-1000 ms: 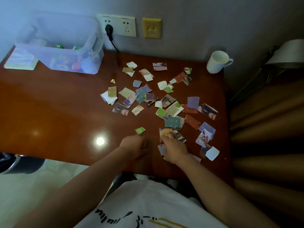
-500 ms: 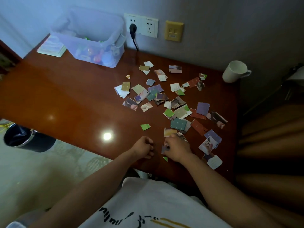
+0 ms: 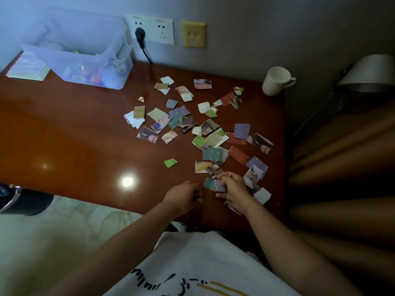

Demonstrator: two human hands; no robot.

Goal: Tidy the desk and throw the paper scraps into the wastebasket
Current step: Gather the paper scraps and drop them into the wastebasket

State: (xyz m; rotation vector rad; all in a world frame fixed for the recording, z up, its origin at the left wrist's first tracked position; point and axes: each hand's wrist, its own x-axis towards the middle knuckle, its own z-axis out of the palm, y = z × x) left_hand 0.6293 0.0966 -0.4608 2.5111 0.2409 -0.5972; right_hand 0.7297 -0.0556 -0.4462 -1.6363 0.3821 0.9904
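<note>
We see paper scraps strewn over right half of table, nearly all left to gather; job barely begun, we judge. Our right hand pinches few scraps at near edge; left hand curled beside it, contents unclear. Beyond, wastebasket on floor, far left.

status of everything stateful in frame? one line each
scraps, scattered over desk
right hand, pinches scraps at near edge
left hand, curled by green scrap; grip unclear
mug, upright
plug, in socket
box, open, small items inside
wastebasket, on floor left of desk, partly out of frame
</note>
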